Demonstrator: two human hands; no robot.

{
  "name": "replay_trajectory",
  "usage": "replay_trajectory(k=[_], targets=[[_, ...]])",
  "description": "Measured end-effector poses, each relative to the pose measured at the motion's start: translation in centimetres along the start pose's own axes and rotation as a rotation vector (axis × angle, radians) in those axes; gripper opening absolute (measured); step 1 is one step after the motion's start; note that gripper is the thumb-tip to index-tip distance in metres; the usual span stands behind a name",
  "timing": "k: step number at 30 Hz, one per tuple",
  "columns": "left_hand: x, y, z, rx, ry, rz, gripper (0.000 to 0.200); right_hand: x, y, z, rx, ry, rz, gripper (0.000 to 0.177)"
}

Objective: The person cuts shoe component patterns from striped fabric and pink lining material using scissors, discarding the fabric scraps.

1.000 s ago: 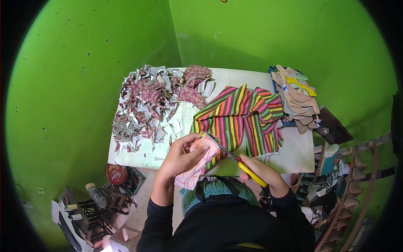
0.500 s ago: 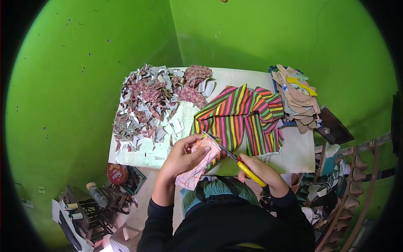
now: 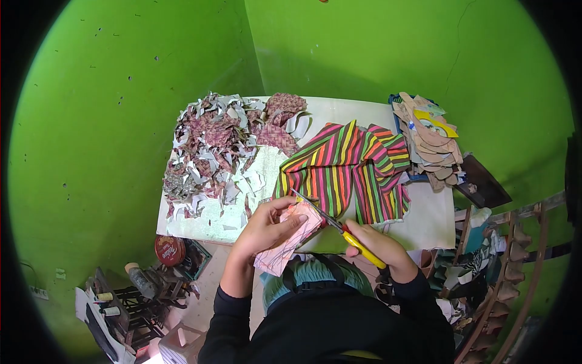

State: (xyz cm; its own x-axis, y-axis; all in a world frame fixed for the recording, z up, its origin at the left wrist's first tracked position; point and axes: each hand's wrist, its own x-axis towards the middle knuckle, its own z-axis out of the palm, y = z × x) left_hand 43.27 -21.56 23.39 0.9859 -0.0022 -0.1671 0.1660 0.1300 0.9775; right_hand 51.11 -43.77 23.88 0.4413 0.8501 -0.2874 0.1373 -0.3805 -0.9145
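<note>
My left hand (image 3: 267, 227) is closed on a pale pink piece of fabric (image 3: 282, 249) with dark lines on it, thumb on top. My right hand (image 3: 376, 246) grips scissors (image 3: 364, 247) with yellow handles. Their blades reach to the upper edge of the pink fabric and stand slightly apart. Just beyond both hands, striped cloth (image 3: 327, 176) in pink, yellow, green, orange and dark bands lies rumpled on the white table (image 3: 357, 112).
A heap of fabric scraps (image 3: 212, 133) covers the table's left side, with patterned pieces (image 3: 282, 115) beside it. Cardboard-like cutouts (image 3: 433, 148) pile up in a blue basket at the right. Below left are a red round tin (image 3: 170, 250) and a bottle (image 3: 141, 280); a rack (image 3: 515, 273) stands right.
The scissor blades have opened wider at the fabric's edge. The pink fabric has turned and shifted slightly. Both hands keep nearly the same place.
</note>
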Motion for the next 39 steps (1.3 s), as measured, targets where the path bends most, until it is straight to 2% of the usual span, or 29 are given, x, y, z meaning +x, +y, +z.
replay_trajectory(k=[1, 8, 10, 14, 17, 19, 20, 22, 23, 25, 26, 28, 29, 30, 32, 33, 36, 37, 39], targets=[[0.0, 0.0, 0.0, 0.016, -0.007, -0.006, 0.021, 0.0, -0.4, -0.2, 0.082, -0.028, 0.134, 0.015], [-0.1, 0.3, 0.4, -0.039, 0.030, -0.005, 0.019, 0.0, 0.5, -0.1, 0.181, -0.021, 0.117, 0.014], [-0.1, 0.3, 0.4, 0.012, -0.009, -0.001, 0.020, 0.1, 1.3, 0.1, -0.088, 0.019, -0.117, 0.019], [-0.1, 0.1, 0.8, 0.084, 0.001, 0.029, 0.019, 0.0, 0.6, 0.2, -0.095, 0.010, -0.119, 0.022], [-0.2, -0.1, 0.7, 0.057, -0.009, 0.002, 0.020, 0.0, 0.6, 0.0, -0.185, 0.047, -0.240, 0.018], [-0.2, 0.0, 0.8, 0.120, -0.007, 0.023, 0.019, -0.1, -0.8, -0.6, 0.215, -0.095, 0.295, 0.026], [-0.3, -0.1, 0.8, 0.120, -0.005, 0.023, 0.019, -0.1, -0.7, -0.4, 0.214, -0.097, 0.295, 0.026], [-0.2, -0.4, 0.9, 0.085, 0.012, 0.012, 0.018, -0.1, -0.4, -0.1, 0.062, 0.012, 0.100, 0.034], [-0.2, -0.5, 0.9, 0.086, 0.011, 0.012, 0.018, -0.1, -0.3, -0.1, 0.063, 0.014, 0.099, 0.034], [0.0, -0.8, 0.9, -0.055, 0.044, 0.011, 0.017, -0.2, -0.1, -0.1, 0.474, 0.061, 0.275, 0.030], [0.0, -1.0, 1.0, -0.054, 0.044, 0.011, 0.017, 0.3, 1.3, 0.5, 0.475, 0.061, 0.275, 0.030], [0.3, -1.5, 1.0, -0.196, 0.113, 0.037, 0.017, 1.6, 5.0, 1.9, 0.373, 0.230, -0.067, 0.032], [0.4, -1.8, 0.9, -0.196, 0.112, 0.038, 0.017, 1.9, 4.6, 1.2, 0.885, 0.086, 0.259, 0.045], [0.4, -2.1, 0.7, -0.170, 0.085, 0.031, 0.020, 2.0, 4.4, 1.0, 0.886, 0.087, 0.259, 0.045], [0.4, -2.4, 0.7, -0.145, 0.058, 0.022, 0.023, 2.1, 3.8, 1.1, 1.007, -0.022, 0.063, 0.065], [0.5, -2.4, 0.8, -0.156, 0.069, 0.032, 0.023, 2.3, 3.2, 1.0, 0.917, 0.014, 0.152, 0.074], [0.6, -2.5, 1.1, -0.182, 0.091, 0.052, 0.024, 3.4, 5.0, 0.5, 0.862, -0.016, 0.183, 0.072], [0.7, -2.6, 1.1, -0.203, 0.106, 0.063, 0.023, 3.0, 5.1, 0.3, 1.017, -0.056, 0.160, 0.072], [0.8, -3.1, 1.2, -0.198, 0.148, 0.081, 0.022, 3.1, 4.8, 0.5, 1.122, -0.042, 0.146, 0.073]])
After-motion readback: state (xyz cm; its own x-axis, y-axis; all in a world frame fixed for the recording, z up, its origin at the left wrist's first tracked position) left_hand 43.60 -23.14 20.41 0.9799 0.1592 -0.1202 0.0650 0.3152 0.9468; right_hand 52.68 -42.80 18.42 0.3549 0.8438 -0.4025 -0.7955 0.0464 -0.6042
